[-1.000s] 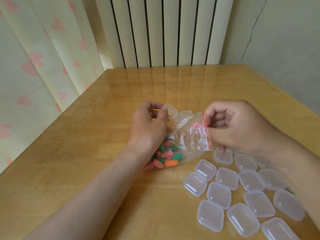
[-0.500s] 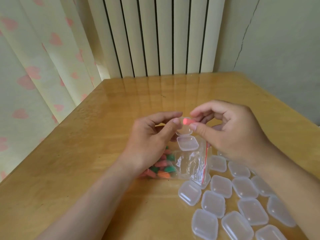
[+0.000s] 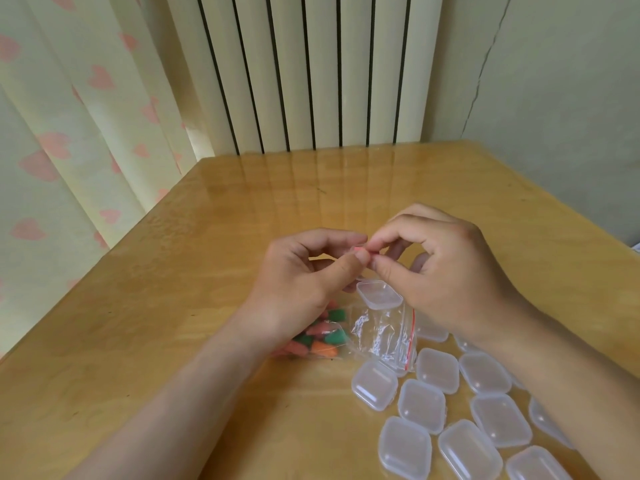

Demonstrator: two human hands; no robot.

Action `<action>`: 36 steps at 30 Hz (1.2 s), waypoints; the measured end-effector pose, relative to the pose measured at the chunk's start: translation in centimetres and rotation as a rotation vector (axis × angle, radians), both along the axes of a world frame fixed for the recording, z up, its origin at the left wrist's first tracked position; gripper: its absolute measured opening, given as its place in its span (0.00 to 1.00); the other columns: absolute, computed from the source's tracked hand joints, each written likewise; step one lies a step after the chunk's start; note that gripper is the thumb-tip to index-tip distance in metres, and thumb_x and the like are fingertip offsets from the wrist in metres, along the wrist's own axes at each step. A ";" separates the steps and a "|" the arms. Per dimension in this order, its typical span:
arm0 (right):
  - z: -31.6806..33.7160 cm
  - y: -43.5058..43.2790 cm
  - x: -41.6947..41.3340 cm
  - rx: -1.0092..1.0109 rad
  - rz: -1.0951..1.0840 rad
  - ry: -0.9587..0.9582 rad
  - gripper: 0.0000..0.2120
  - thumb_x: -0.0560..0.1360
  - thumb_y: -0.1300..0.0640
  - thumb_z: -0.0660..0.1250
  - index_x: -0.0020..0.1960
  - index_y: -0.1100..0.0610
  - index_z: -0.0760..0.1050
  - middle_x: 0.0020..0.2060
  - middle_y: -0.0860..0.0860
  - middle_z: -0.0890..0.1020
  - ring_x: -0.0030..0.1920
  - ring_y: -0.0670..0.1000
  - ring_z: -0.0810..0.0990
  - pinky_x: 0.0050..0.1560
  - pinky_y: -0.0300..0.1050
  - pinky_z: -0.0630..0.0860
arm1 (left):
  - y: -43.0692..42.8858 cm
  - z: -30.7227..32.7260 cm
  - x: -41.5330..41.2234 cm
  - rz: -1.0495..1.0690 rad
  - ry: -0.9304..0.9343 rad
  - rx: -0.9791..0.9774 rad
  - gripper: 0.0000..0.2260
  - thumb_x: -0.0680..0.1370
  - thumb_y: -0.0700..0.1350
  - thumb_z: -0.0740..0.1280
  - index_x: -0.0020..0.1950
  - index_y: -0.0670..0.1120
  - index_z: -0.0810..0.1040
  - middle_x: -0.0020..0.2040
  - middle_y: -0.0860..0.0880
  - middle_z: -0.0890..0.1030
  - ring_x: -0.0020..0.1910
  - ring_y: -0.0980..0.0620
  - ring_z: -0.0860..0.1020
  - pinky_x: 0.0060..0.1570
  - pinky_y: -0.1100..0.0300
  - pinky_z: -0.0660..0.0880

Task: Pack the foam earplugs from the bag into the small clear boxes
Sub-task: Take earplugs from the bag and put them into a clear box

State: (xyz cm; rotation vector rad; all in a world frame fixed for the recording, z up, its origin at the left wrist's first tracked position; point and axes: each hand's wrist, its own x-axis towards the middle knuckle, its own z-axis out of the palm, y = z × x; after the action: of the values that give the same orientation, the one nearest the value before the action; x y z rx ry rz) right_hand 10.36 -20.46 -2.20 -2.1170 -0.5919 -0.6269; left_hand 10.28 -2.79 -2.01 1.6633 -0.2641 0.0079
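Presently, at far left a curtain [image 3: 52, 161] with pink hearts hangs beside a ribbed radiator [image 3: 311, 71], both behind the wooden worktop [image 3: 156, 323]. The left hand [image 3: 301, 282] is raised above the worktop, its fingers [image 3: 346, 237] curled, with forefinger and thumb closing on one end of a pink earplug [image 3: 360, 250]. Below that wrist lies the clear bag [image 3: 377, 330], flat on the worktop, its red-striped mouth turned to the right. The remaining earplugs [image 3: 322, 337], green, pink and orange, are bunched at the bag's left end, partly hidden under the left hand. The pink earplug is held in the air between the two hands, outside the bag and above an open box [image 3: 379, 293]. That open box sits just below the meeting fingertips and over the bag's upper edge; whether a hand supports it or it rests on the bag cannot be told. The right hand [image 3: 446, 275] meets the left, its forefinger and thumb pinching the other end of the pink earplug, the other fingers bent. To the lower right, the closed boxes [image 3: 420, 405] lie clustered on the worktop, some touching, several passing under the right forearm. A cracked wall [image 3: 554, 98] stands at far right.
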 end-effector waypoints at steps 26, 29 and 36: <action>2.4 0.1 -1.7 -0.075 0.092 0.493 0.07 0.70 0.61 0.75 0.35 0.53 0.83 0.35 0.46 0.86 0.30 0.44 0.82 0.35 0.42 0.80 | 1.5 -1.6 3.2 0.331 -0.027 0.074 0.03 0.77 0.44 0.73 0.48 0.46 0.84 0.37 0.54 0.82 0.25 0.50 0.78 0.22 0.56 0.74; 1.5 1.1 -1.8 -0.100 0.123 0.537 0.10 0.75 0.62 0.71 0.35 0.53 0.84 0.29 0.44 0.83 0.21 0.42 0.74 0.23 0.33 0.69 | 1.3 -1.6 3.2 0.342 -0.037 0.084 0.03 0.77 0.44 0.73 0.48 0.45 0.84 0.40 0.53 0.83 0.24 0.53 0.78 0.22 0.59 0.75; 0.1 1.5 -1.4 -0.244 0.092 0.633 0.09 0.71 0.66 0.69 0.35 0.56 0.82 0.31 0.50 0.83 0.24 0.43 0.76 0.24 0.38 0.73 | 1.0 -1.5 2.9 0.344 -0.001 0.048 0.03 0.78 0.43 0.72 0.49 0.45 0.83 0.41 0.47 0.82 0.22 0.48 0.78 0.22 0.46 0.75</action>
State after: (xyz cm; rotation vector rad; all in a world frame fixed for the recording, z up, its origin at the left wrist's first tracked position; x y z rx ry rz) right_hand 8.96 -18.99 -2.10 -2.3302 -0.4125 0.1878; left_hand 13.21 -1.81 -3.54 1.7384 0.0233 0.2625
